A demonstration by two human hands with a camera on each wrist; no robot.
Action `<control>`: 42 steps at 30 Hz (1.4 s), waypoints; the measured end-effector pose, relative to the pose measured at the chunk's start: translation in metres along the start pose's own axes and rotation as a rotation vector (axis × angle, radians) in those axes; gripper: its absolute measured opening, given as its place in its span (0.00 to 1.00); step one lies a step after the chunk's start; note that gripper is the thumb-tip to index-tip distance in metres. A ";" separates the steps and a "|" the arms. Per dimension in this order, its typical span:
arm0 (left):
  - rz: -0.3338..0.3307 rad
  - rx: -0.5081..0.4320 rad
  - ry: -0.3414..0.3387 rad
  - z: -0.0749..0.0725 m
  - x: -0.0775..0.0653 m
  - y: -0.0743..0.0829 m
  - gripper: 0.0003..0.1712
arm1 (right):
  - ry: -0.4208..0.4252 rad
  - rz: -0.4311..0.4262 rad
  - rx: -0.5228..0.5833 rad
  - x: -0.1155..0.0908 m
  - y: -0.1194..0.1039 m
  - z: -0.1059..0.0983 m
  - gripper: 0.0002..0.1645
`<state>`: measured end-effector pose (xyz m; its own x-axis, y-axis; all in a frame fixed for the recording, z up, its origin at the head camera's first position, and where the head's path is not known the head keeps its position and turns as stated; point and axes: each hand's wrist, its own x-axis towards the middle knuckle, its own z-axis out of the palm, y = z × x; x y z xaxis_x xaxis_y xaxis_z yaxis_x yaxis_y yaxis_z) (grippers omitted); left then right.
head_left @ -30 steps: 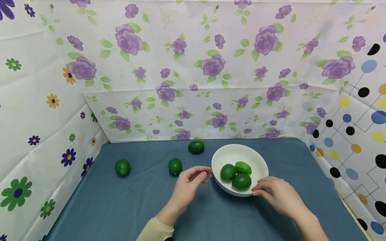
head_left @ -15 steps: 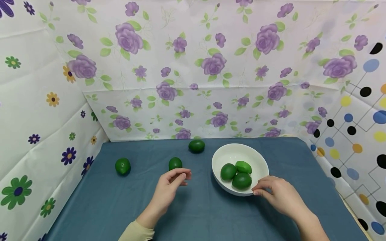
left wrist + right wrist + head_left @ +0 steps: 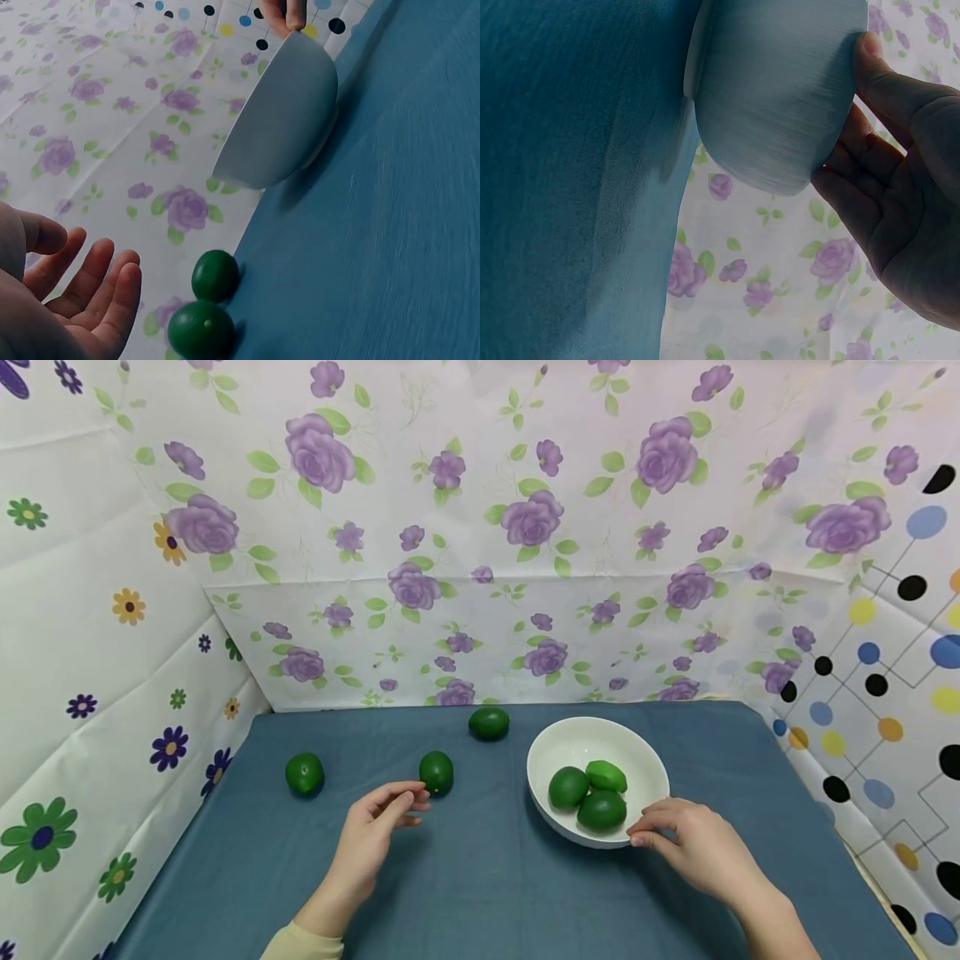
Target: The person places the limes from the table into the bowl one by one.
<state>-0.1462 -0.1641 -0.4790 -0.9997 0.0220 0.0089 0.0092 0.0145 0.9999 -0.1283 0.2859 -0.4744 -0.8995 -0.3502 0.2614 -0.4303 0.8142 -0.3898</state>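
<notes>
A person's left hand is hovering over a desk draped in plain blue cloth, its fingers relaxed, slightly bent and holding nothing. The fingertips are hanging just beside a glossy dark green oval fruit, which is lying a little left of the desk's middle, and a pale cream sleeve is covering the forearm. The right hand, well apart from the left, is pinching the near right rim of a smooth, round white bowl between thumb and fingers. That bowl is standing level on the right half of the desk and is holding three fruits: two dark green rounded ones and a brighter green, more angular one, all clustering together. Another dark green oval fruit is lying by the back edge, left of the bowl, while a dark green rounded fruit is sitting by itself near the back left corner. Beyond the back edge, a white sheet printed with purple roses is hanging; a flower-printed white sheet is lining the left edge, and a white sheet with coloured dots is lining the right
</notes>
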 end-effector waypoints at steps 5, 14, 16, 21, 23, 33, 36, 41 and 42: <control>0.010 0.023 0.040 -0.010 0.000 0.000 0.16 | 0.003 -0.004 0.008 0.000 0.000 -0.001 0.10; -0.034 0.090 0.136 -0.036 0.000 -0.002 0.18 | -0.034 0.032 0.006 -0.001 0.000 -0.001 0.11; -0.042 0.097 0.156 -0.044 0.000 -0.002 0.19 | -0.031 0.031 0.006 -0.001 0.000 -0.002 0.11; -0.051 0.125 0.210 -0.061 -0.002 -0.003 0.20 | -0.021 0.019 0.010 -0.001 -0.001 -0.002 0.11; -0.056 0.137 0.228 -0.068 -0.004 -0.003 0.21 | -0.024 0.020 0.008 -0.001 -0.001 -0.002 0.11; -0.048 0.155 0.327 -0.094 -0.007 -0.001 0.20 | -0.035 0.027 0.001 0.000 -0.001 -0.001 0.11; -0.044 0.147 0.359 -0.099 -0.007 -0.001 0.20 | -0.031 0.024 -0.001 0.000 -0.001 -0.001 0.11; -0.032 0.160 0.427 -0.108 -0.005 -0.003 0.20 | -0.034 0.032 0.001 0.000 0.000 -0.001 0.11; -0.033 0.159 0.441 -0.110 -0.005 -0.003 0.21 | -0.034 0.034 0.003 0.000 0.000 -0.001 0.11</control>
<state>-0.1437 -0.2737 -0.4807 -0.9131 -0.4073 0.0168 -0.0542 0.1621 0.9853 -0.1279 0.2862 -0.4731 -0.9156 -0.3379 0.2178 -0.3995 0.8247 -0.4003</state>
